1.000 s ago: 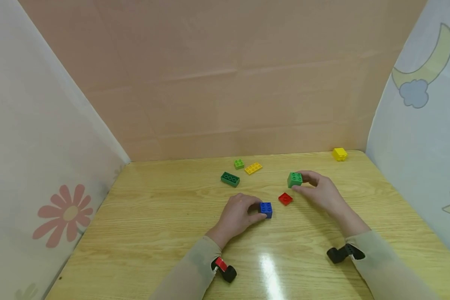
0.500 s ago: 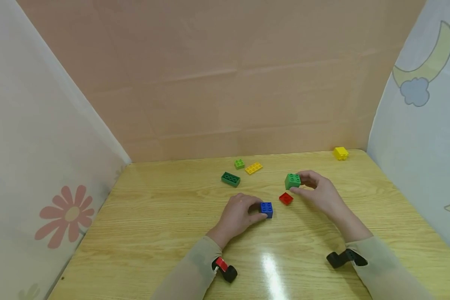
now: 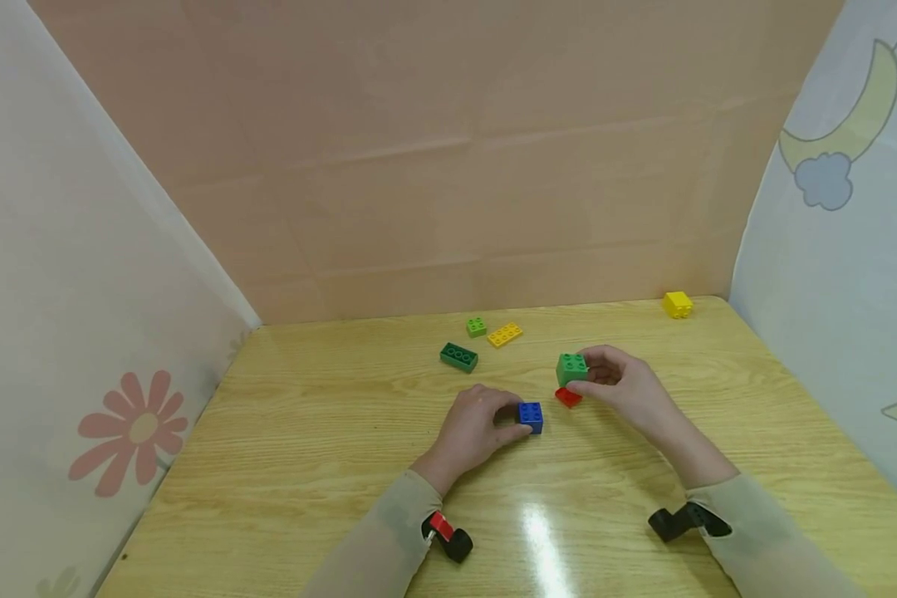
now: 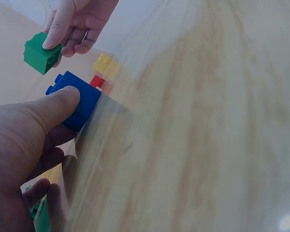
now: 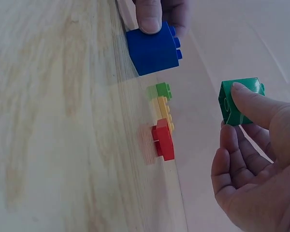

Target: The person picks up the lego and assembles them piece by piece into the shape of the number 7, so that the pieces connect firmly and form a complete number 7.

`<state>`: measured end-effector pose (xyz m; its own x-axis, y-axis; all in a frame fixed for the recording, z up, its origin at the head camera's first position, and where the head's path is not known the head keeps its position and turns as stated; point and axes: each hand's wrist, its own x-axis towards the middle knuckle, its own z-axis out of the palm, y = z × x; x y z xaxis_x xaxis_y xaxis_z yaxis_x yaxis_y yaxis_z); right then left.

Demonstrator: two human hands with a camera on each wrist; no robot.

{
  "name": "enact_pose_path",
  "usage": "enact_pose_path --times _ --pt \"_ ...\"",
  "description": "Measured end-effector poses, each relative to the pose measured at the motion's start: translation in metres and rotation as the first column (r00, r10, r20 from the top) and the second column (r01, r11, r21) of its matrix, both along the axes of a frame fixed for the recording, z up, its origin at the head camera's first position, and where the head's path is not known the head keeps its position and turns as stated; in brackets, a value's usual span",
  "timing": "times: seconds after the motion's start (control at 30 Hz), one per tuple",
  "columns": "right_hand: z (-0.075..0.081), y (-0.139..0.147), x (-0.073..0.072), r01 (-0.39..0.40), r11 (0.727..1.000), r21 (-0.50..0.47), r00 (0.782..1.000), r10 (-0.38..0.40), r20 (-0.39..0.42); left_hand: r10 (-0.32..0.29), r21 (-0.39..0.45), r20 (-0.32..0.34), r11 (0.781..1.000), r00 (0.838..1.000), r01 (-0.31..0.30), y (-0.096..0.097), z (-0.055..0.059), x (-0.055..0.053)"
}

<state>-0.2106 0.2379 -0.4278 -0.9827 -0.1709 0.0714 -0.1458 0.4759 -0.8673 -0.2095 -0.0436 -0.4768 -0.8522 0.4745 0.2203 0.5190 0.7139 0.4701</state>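
My left hand (image 3: 473,430) pinches a blue building brick (image 3: 531,418), studs up, on the table. In the left wrist view the thumb presses the side of that blue brick (image 4: 84,105). Held between the thumb and fingers of my right hand (image 3: 631,394) is a green building brick (image 3: 571,370), raised off the table. The right wrist view shows the hollow underside of this green brick (image 5: 239,99). Below and partly behind it in the head view lies a flat red brick (image 3: 568,399). Its studs face the table in the right wrist view.
Farther back lie a dark green brick (image 3: 459,357) with its hollow side up, a small lime brick (image 3: 476,327) and a flat yellow-orange brick (image 3: 505,335). A yellow brick (image 3: 677,305) sits on its side at the table's back right corner. A brown sheet (image 3: 448,208) rises behind the table.
My right hand has carried the green brick left and toward me, so it now partly covers the red brick in the head view. The left hand and blue brick have stayed put.
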Motion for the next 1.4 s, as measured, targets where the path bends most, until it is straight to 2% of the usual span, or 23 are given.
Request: enact_pose_path --times 0.43,0.7,1.4 --pt "-0.001 -0.013 0.006 -0.08 0.996 -0.027 0.996 0.081 0.023 -0.006 0.005 0.004 1.0 1.0 0.006 -0.001 -0.002 -0.002" --pt "-0.001 -0.021 0.011 -0.135 0.99 -0.032 0.991 0.135 0.005 -0.007 0.015 0.012 1.0 1.0 0.007 0.0 -0.001 -0.002" --pt "-0.01 -0.034 0.013 -0.201 0.978 -0.049 0.979 0.202 0.019 -0.026 0.047 0.005 0.999 1.0 0.025 -0.001 -0.001 -0.003"
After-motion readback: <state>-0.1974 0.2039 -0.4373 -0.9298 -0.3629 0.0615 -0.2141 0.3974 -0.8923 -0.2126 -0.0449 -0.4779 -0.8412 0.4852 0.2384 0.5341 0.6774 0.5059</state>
